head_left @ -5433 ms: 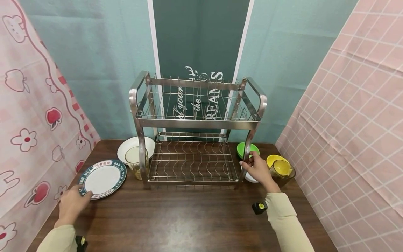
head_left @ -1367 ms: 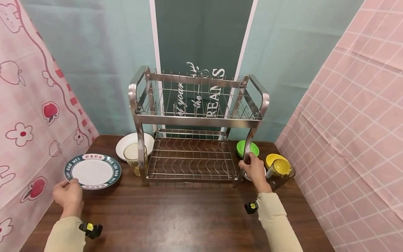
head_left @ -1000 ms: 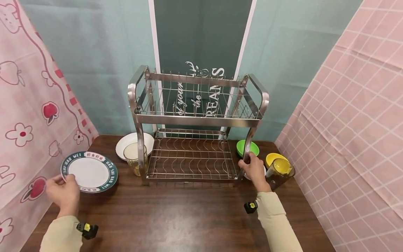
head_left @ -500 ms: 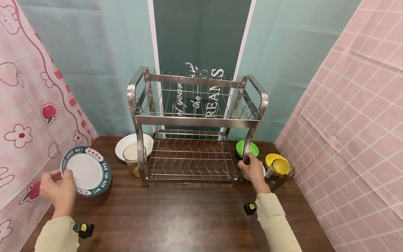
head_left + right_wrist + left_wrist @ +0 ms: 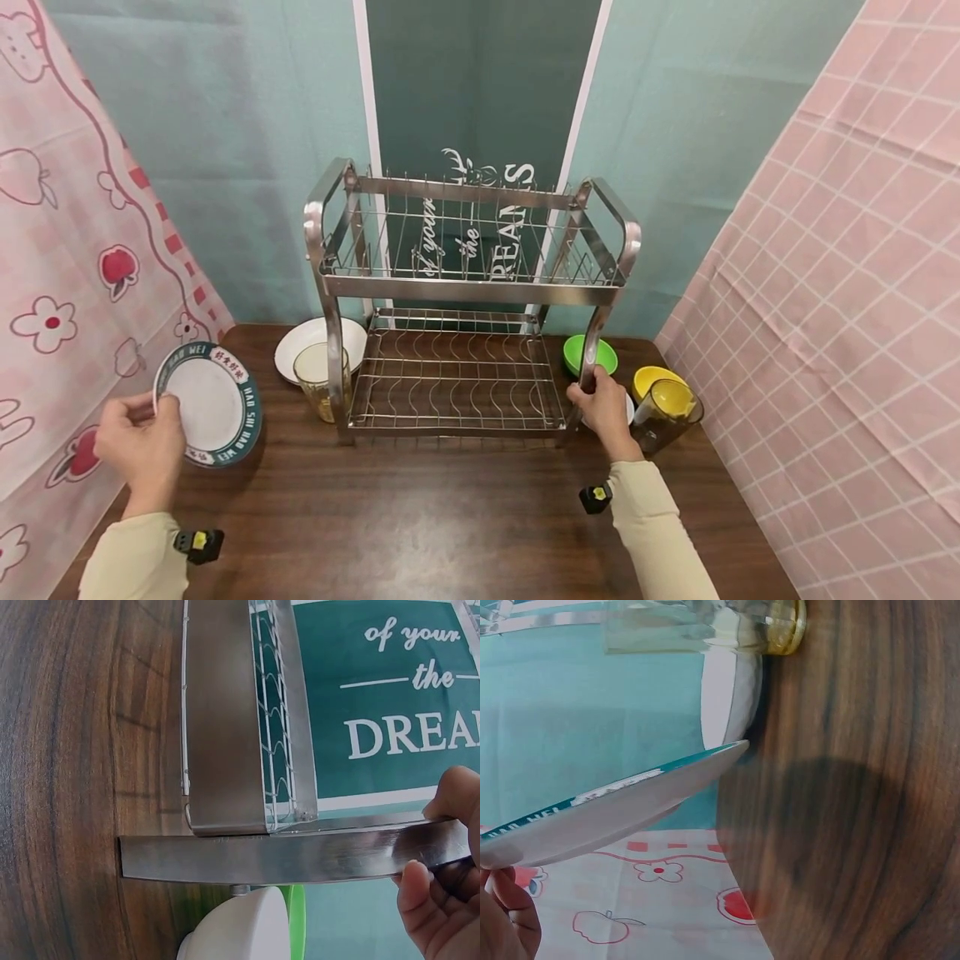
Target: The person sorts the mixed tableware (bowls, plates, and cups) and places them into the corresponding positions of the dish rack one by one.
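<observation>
A white plate (image 5: pixel 201 403) with a green lettered rim is tilted up at the left of the head view. My left hand (image 5: pixel 142 442) pinches its near left edge between thumb and fingers. In the left wrist view the plate (image 5: pixel 622 806) hangs above the table, its shadow falling on the wood. My right hand (image 5: pixel 603 408) grips the front right leg of the two-tier metal dish rack (image 5: pixel 472 290). Seen from the right wrist, thumb and fingers (image 5: pixel 415 889) close round that flat steel leg (image 5: pixel 292 855).
Left of the rack are a white dish (image 5: pixel 296 343) and an amber glass (image 5: pixel 315 382). To its right stand a green bowl (image 5: pixel 575 352), a white bowl (image 5: pixel 244 930), a yellow bowl (image 5: pixel 648 379) and a dark glass (image 5: pixel 663 421). Curtains enclose the wooden table (image 5: pixel 420 517).
The left hand has lifted the plate off the table and tilted it steeper, shifting it left; over the last half second it moves only slightly. The right hand stays on the rack leg.
</observation>
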`<action>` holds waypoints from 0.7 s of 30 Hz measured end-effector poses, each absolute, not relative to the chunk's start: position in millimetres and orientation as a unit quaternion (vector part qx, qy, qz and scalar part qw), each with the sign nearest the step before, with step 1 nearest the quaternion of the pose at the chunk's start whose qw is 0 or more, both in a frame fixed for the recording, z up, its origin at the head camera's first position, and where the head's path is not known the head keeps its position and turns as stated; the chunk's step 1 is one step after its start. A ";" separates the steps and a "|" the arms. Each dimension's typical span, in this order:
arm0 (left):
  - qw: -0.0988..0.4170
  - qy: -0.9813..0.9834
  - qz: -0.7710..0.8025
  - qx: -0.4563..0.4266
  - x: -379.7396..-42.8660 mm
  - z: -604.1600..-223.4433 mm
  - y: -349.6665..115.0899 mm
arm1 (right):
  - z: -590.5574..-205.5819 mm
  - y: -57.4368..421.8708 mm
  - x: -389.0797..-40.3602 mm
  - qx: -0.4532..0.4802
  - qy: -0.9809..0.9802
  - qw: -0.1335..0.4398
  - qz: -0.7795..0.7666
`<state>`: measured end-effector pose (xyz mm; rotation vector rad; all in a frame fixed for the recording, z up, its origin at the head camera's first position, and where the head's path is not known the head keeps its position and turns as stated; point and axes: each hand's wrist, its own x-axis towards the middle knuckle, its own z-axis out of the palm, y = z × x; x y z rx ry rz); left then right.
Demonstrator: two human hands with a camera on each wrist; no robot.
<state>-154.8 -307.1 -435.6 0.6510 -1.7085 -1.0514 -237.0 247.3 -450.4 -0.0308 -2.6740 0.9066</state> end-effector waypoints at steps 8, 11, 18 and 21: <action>0.497 -0.697 -0.442 0.269 -153.8 -422.6 -300.8 | -440.1 247.4 -237.6 -0.013 -0.952 0.114 0.283; 0.495 -0.699 -0.441 0.270 -153.3 -416.5 -297.7 | -435.5 247.0 -237.7 -0.020 -0.960 0.094 0.264; 0.506 -0.706 -0.430 0.247 -152.2 -406.7 -290.3 | -428.2 245.2 -237.6 -0.022 -0.967 0.074 0.244; 0.510 -0.708 -0.427 0.237 -150.9 -402.7 -286.1 | -427.5 244.6 -238.0 -0.025 -0.968 0.067 0.242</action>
